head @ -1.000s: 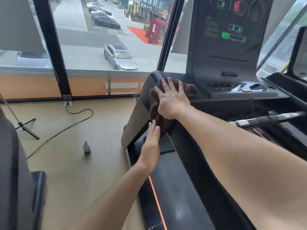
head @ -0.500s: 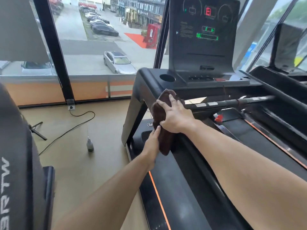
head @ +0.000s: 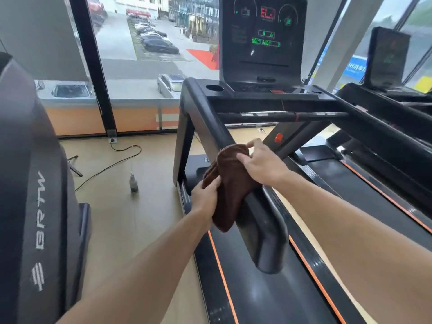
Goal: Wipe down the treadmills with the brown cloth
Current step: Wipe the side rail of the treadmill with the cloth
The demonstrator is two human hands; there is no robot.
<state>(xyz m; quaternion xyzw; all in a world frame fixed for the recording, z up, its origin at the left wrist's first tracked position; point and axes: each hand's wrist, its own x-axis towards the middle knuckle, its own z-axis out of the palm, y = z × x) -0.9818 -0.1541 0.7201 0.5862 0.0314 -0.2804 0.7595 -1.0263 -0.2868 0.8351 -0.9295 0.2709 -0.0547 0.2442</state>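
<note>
The brown cloth [head: 230,183] lay draped over the left handrail [head: 259,220] of the middle treadmill [head: 268,295], near the centre of the view, its lower end hanging down on the rail's outer side toward 6 o'clock. The right hand [head: 261,163] sat on top of the cloth at about 1 o'clock from it, fingers curled over the folds and gripping the fabric against the rail. The left hand [head: 205,197], at about 8 o'clock from the cloth, held its outer side, thumb and fingers closed on the hanging part. Both forearms reached in from the bottom edge.

The handrail ran from the console upright at 12 o'clock down toward 5 o'clock, ending in a rounded black tip. The console display [head: 263,36] stood at 12 o'clock, lit with green and red figures, a round cup holder [head: 215,88] just to its left. A red safety button [head: 278,137] showed on the inner strut, at 2 o'clock from the right hand. Orange stripes edged the treadmill deck.

At 9 o'clock rose the grey upright of another treadmill [head: 39,206], lettered BRTW. A third machine [head: 388,97] stood at 2 o'clock. On the wooden floor at 9 o'clock from the cloth stood a small spray bottle [head: 133,183], with a black power cable [head: 121,157] looping beyond it to a wall socket. Through the windows, parked cars [head: 169,85] lined the street.
</note>
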